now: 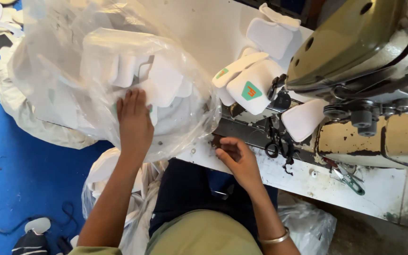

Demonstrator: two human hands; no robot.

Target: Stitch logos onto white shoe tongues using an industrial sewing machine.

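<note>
White worktable (303,182) with plastic bag (72,61), sewing machine (374,71), scissors (276,141).

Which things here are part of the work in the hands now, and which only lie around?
In hand:
- left hand pressed flat on the clear plastic bag of white padded pieces
- right hand at the table edge

Lying about:
- padded pieces with green labels
- black scissors
- green-handled snips
- sewing machine
</note>
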